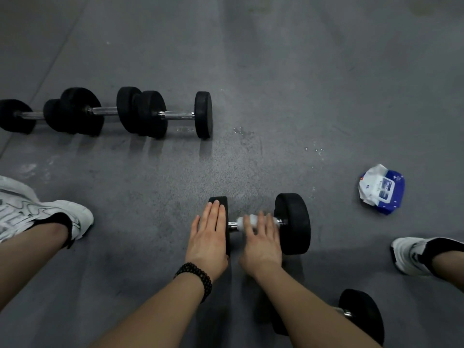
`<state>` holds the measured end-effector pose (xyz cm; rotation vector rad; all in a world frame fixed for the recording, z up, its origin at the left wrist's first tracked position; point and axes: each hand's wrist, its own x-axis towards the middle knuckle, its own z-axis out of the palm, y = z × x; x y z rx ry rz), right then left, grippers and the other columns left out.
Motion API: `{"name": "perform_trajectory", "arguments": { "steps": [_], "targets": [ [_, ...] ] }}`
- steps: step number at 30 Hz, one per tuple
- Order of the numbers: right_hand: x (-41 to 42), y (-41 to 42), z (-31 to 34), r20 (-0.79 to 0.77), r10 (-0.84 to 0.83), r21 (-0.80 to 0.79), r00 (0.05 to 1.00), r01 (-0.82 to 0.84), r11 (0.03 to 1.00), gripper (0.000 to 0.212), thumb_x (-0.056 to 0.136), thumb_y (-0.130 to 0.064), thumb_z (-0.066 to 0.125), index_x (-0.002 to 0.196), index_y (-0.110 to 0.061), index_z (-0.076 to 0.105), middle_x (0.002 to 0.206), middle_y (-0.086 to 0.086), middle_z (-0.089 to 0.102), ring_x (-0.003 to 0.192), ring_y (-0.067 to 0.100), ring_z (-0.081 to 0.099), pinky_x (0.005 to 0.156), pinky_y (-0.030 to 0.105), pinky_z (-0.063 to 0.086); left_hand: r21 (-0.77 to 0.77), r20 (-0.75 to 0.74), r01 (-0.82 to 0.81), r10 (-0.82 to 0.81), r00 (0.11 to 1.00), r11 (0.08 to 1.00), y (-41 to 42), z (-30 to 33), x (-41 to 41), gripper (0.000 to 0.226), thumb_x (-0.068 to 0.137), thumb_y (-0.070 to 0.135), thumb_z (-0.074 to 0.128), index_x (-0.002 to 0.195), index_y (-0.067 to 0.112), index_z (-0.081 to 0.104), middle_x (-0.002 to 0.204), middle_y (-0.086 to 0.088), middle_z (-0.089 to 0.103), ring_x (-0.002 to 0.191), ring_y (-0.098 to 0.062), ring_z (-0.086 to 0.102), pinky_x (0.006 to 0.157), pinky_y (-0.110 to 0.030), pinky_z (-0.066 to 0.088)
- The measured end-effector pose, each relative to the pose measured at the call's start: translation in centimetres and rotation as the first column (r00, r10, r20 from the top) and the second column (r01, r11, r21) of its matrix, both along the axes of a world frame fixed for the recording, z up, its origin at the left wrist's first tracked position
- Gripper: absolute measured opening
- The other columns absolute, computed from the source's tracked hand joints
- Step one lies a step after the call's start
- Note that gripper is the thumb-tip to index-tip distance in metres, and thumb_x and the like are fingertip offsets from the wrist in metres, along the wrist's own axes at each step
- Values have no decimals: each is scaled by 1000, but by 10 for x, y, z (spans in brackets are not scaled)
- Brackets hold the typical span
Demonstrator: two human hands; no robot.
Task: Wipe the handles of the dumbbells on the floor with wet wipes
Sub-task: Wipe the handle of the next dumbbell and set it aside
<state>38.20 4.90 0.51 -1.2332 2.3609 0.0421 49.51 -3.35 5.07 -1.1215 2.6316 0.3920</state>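
Observation:
A black dumbbell (292, 222) lies on the grey floor in front of me. My left hand (209, 234) rests flat on its left weight, fingers together. My right hand (261, 237) is curled over the metal handle, pressing a white wet wipe (247, 221) wrapped around it. A blue and white pack of wet wipes (381, 188) lies on the floor to the right. Three more dumbbells (150, 114) stand in a row at the far left. Another dumbbell (361, 315) lies partly hidden under my right forearm.
My left shoe (45, 212) is planted at the left and my right shoe (411, 254) at the right edge. A black bead bracelet (198, 277) is on my left wrist. Small wet spots (241, 131) mark the floor.

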Motion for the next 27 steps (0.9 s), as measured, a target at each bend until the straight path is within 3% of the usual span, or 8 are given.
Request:
{"name": "perform_trajectory", "arguments": {
  "steps": [3, 7, 11, 14, 18, 20, 23, 27],
  "targets": [
    [0, 11, -3, -5, 147, -27, 989, -148, 989, 85, 93, -34, 47, 154, -34, -12, 162, 10, -22, 146, 28, -25, 117, 41, -17, -1, -33, -14, 14, 999, 1000, 7, 2, 3, 113, 83, 29, 72, 155, 11, -12, 164, -2, -19, 149, -18, -23, 122, -40, -7],
    [4, 13, 2, -30, -76, 2, 997, 77, 997, 89, 92, -33, 50, 156, -20, -10, 162, 16, -19, 147, 31, -21, 119, 43, -9, -35, -72, -2, -1, 997, 999, 14, 6, 7, 103, 83, 32, 72, 156, 11, 2, 165, -5, -6, 151, -20, -13, 124, -40, 0],
    [20, 23, -3, 6, -6, -69, 1000, 6, 998, 87, 90, -46, 53, 157, -29, 0, 163, 18, -9, 149, 34, -15, 118, 44, -9, -27, -138, -1, -2, 990, 1000, 17, 7, 7, 80, 81, 41, 73, 143, 14, 29, 163, -5, 9, 152, -18, -4, 124, -40, 6],
    [13, 36, -4, -44, 23, -86, 999, -26, 996, 79, 90, -39, 51, 157, -30, 10, 164, 18, 0, 150, 33, -6, 119, 43, -7, -17, -176, 0, -3, 984, 1000, 21, 7, 10, 68, 81, 44, 73, 131, 17, 37, 162, -3, 14, 151, -17, 3, 123, -35, 9],
    [22, 34, 0, 24, -76, -35, 997, 77, 996, 87, 90, -45, 54, 156, -31, -1, 162, 17, -14, 148, 35, -19, 117, 44, -14, -62, -109, 41, -47, 993, 997, 13, 11, 10, 113, 70, 54, 80, 153, 17, 14, 156, 2, 18, 144, -18, 16, 113, -33, 21],
    [31, 33, 1, 63, 12, -39, 998, -9, 999, 90, 88, -52, 55, 156, -35, -2, 162, 15, -16, 147, 33, -22, 116, 42, -18, -53, -24, 72, -73, 997, 996, 10, 12, 9, 134, 65, 59, 82, 156, 15, -4, 158, -1, 9, 146, -21, 10, 115, -36, 20],
    [26, 37, 0, 38, 41, -21, 998, -41, 999, 92, 88, -52, 55, 155, -34, -5, 163, 10, -18, 148, 27, -22, 118, 42, -14, 5, 54, 36, -36, 998, 999, 12, 5, 11, 143, 64, 58, 84, 154, 11, -16, 164, -2, -17, 150, -21, -16, 122, -43, 3],
    [32, 34, 1, 43, -82, 7, 996, 81, 997, 102, 82, -60, 59, 156, -29, -4, 162, 14, -18, 147, 32, -22, 118, 44, -13, 19, 63, 13, -14, 998, 1000, 24, -3, 17, 138, 71, 55, 81, 153, 9, -20, 163, -5, -22, 148, -21, -23, 123, -44, -4]
  ]
}}
